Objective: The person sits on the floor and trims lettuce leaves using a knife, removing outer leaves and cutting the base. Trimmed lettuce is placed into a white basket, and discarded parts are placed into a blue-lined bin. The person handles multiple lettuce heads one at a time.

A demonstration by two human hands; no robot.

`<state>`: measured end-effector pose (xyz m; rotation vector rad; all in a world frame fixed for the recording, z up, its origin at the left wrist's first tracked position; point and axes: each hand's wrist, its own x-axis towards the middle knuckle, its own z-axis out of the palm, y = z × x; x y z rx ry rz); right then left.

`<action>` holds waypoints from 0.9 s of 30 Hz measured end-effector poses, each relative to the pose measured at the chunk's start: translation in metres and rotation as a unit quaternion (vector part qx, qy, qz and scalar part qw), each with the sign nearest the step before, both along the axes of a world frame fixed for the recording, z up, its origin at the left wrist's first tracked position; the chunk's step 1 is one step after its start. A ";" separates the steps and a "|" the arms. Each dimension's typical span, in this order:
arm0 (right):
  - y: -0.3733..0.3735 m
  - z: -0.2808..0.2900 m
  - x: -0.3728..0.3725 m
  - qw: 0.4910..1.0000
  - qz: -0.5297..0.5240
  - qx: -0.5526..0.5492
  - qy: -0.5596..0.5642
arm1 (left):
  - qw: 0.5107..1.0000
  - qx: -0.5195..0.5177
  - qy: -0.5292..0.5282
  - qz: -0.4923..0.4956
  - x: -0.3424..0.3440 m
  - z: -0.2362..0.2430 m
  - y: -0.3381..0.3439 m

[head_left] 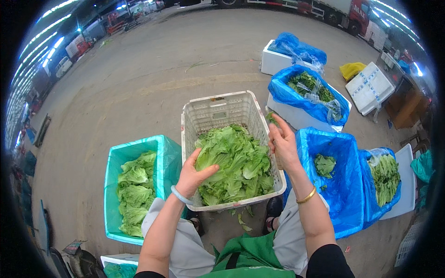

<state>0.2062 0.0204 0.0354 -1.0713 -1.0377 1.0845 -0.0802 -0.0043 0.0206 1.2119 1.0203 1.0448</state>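
From the left grip (192, 176), lettuce (237, 162) lay at three o'clock; from the right grip (282, 140), at eight. The left spread wide against it; the right half-curled, a green scrap (270, 116) by its fingertips, whether pinched I couldn't tell. A crate (198, 113) held the lettuce.

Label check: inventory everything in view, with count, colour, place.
Crate: 1, white, centre
Leafy greens: count unclear, green, in crate and boxes
Teal-lined boxes: 2, teal/white, left
Blue-lined boxes: 4, blue/white, right
Foam box: 1, white, upper right
Bag: 1, yellow, upper right
Carton: 1, brown, far right
Trucks: count unclear, red/white, top
Lights: many, white, upper corners
Edge clutter: uncountable, mixed, rim
Apron: 1, green, bottom
Bracelets: 2, pale and gold, wrists
Left hand: 1, bare, at greens
Right hand: 1, bare, crate's right
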 end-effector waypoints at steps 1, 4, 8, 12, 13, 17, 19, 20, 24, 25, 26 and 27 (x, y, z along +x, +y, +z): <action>0.000 -0.001 -0.003 0.996 0.034 -0.064 -0.053 | 0.998 0.038 0.044 0.019 -0.006 -0.017 0.005; -0.010 -0.013 -0.012 0.972 0.099 -0.176 -0.122 | 0.981 0.112 0.145 0.064 -0.003 -0.018 0.003; -0.029 -0.017 -0.049 0.976 0.150 -0.160 0.012 | 0.939 0.200 0.257 0.110 0.016 -0.025 0.001; -0.033 -0.041 -0.065 0.953 0.149 -0.172 0.199 | 0.885 0.327 0.327 0.044 0.036 -0.018 -0.013; -0.030 -0.051 -0.056 0.944 0.144 -0.181 0.236 | 0.935 0.263 0.237 0.004 0.034 -0.012 -0.010; -0.032 -0.049 -0.054 0.929 0.166 -0.192 0.269 | 0.985 -0.110 -0.131 -0.025 0.022 -0.015 0.011; -0.038 -0.033 -0.061 0.950 0.179 -0.167 0.196 | 0.944 -0.219 -0.218 -0.118 0.017 -0.040 0.008; -0.040 -0.022 -0.061 0.965 0.162 -0.163 0.125 | 0.913 -0.271 -0.258 -0.164 0.017 -0.041 0.005; -0.034 -0.045 -0.051 0.992 -0.034 -0.017 -0.123 | 0.916 -0.268 -0.266 -0.135 0.032 -0.035 0.011; -0.035 -0.033 -0.050 0.994 -0.025 -0.013 -0.103 | 0.913 -0.267 -0.284 -0.121 0.025 -0.039 0.011; -0.038 -0.019 -0.046 0.996 -0.021 -0.008 -0.087 | 0.917 -0.259 -0.279 -0.122 0.023 -0.039 0.012; -0.040 -0.006 -0.043 0.997 0.057 -0.055 -0.011 | 0.920 -0.251 -0.274 -0.124 0.021 -0.039 0.012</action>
